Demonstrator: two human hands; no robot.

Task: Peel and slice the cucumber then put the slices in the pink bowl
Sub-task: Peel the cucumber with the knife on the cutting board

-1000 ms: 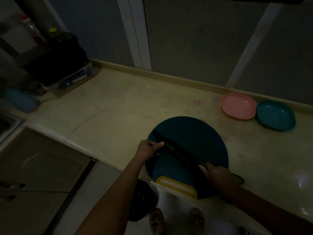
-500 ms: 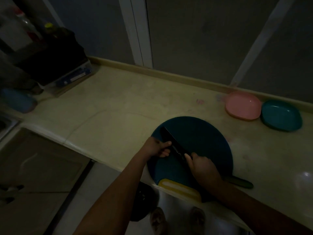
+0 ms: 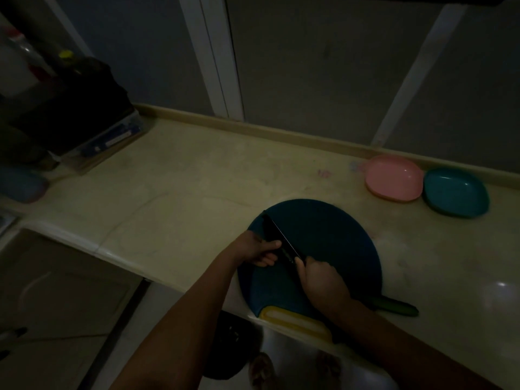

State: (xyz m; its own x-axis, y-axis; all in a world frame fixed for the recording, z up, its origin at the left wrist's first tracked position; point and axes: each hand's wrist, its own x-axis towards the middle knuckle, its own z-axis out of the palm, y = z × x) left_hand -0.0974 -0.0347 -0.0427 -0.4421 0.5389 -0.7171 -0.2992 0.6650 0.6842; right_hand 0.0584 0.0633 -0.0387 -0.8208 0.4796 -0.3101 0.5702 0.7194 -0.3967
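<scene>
Pale counter (image 3: 197, 178) is dimly lit. Nearest, the cucumber (image 3: 394, 306) is laid just off the round cutting board (image 3: 337, 243), its long axis roughly 9-to-3, at 4 o'clock from the right hand (image 3: 320, 282), which is the nearer hand. A dark knife (image 3: 277, 235) is gripped at its handle by that hand and clasped mid-length by the left hand (image 3: 254, 250). The pink bowl (image 3: 394, 177) is set well apart at 1 o'clock.

We are losing the green object's (image 3: 399, 307) end behind our right arm (image 3: 374, 325), and our left hand's (image 3: 257, 249) contents to darkness.
</scene>
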